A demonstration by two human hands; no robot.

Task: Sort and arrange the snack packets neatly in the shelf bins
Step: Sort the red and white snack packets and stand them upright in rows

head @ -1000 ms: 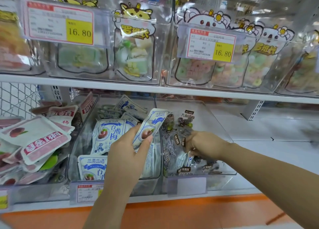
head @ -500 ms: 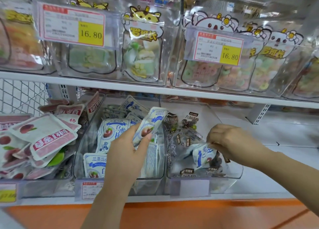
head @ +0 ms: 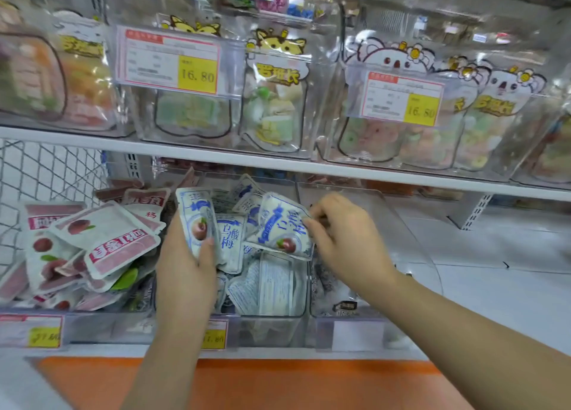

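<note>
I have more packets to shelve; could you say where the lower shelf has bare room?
Free: the white shelf board right of the clear plastic right-hand bin. Crowded: the middle bin of blue-and-white packets and the left heap of pink packets.

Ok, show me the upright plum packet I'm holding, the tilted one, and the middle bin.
Upright plum packet (head: pixel 195 216), head view, on its printed front.
Tilted plum packet (head: pixel 278 224), head view, on its blue lettering.
Middle bin (head: pixel 268 331), head view, on its clear front wall.
</note>
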